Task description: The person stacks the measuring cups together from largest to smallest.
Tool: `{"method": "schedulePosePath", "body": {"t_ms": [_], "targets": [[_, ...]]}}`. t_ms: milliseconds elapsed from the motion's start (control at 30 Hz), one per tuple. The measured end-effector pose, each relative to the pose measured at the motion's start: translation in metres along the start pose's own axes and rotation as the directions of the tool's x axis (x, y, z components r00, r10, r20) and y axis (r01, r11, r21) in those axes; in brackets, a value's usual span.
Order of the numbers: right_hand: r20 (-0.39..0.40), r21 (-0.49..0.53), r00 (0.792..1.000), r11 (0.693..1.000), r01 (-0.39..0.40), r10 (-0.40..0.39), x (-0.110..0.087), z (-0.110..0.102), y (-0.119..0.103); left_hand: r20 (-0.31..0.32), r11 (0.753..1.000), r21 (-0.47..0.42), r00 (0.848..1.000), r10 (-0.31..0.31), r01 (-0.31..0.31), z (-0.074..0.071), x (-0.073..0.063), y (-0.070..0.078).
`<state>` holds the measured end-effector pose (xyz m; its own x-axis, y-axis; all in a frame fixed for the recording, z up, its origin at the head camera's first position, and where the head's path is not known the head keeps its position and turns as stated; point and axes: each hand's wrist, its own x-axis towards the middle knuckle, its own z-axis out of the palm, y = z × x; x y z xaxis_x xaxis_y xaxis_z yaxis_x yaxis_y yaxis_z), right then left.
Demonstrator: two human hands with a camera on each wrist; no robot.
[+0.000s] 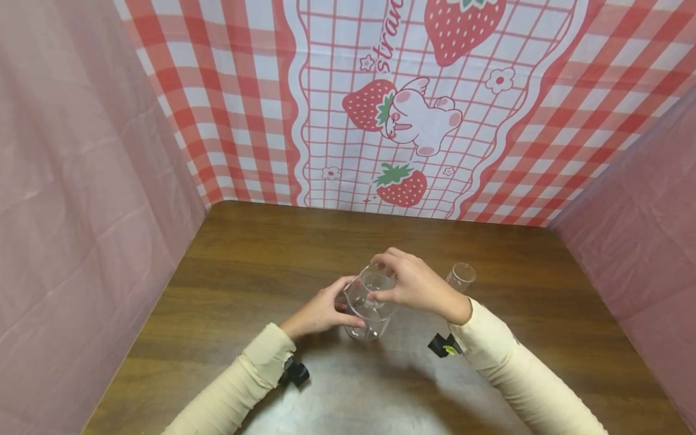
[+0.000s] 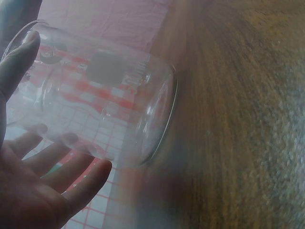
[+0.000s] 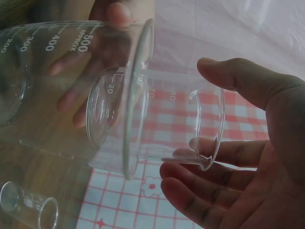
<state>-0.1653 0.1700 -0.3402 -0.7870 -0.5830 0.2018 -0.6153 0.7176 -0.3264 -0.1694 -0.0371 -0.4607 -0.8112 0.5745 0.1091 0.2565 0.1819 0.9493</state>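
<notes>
A large clear glass beaker (image 1: 375,328), marked to 500 in the right wrist view, stands near the middle of the wooden table. My left hand (image 1: 318,313) grips its side, thumb on the near face and fingers round the far side. With its thumb and fingers about the rim, my right hand (image 1: 415,285) holds a smaller glass beaker (image 3: 167,119) from above. The smaller beaker's base is inside the large beaker's mouth, while its upper part and spout stick out past the rim.
Another small glass beaker (image 1: 462,277) stands on the table (image 1: 261,254), just beyond the right wrist. A red-and-white strawberry cloth (image 1: 337,151) hangs along the back edge. Pink cloths (image 1: 92,211) close off both sides.
</notes>
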Motion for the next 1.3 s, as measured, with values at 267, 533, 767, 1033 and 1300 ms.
{"method": "schedulePosePath", "body": {"t_ms": [267, 533, 767, 1033, 1300], "targets": [[0.019, -0.008, 1.0, 1.0, 0.011, -0.011, -0.001, 0.007, 0.001, 0.007, 1.0, 0.017, 1.0, 0.0, 0.0, 0.0, -0.001, 0.001], [0.025, -0.019, 1.0, 1.0, 0.017, -0.017, -0.001, 0.013, 0.001, 0.013, 1.0, 0.007, 1.0, 0.002, -0.002, 0.0, -0.002, 0.001], [0.032, -0.018, 0.999, 0.999, 0.027, -0.027, -0.001, 0.018, 0.001, 0.01, 1.0, 0.008, 1.0, -0.001, 0.001, 0.0, -0.002, 0.001], [0.061, -0.01, 0.998, 1.0, 0.008, -0.008, -0.001, 0.02, -0.002, 0.015, 1.0, 0.001, 1.0, -0.001, 0.001, 0.0, -0.001, 0.0], [0.084, -0.037, 0.996, 0.999, 0.013, -0.01, 0.002, 0.023, -0.003, 0.013, 1.0, 0.005, 1.0, 0.006, -0.006, 0.0, -0.001, 0.0]]}}
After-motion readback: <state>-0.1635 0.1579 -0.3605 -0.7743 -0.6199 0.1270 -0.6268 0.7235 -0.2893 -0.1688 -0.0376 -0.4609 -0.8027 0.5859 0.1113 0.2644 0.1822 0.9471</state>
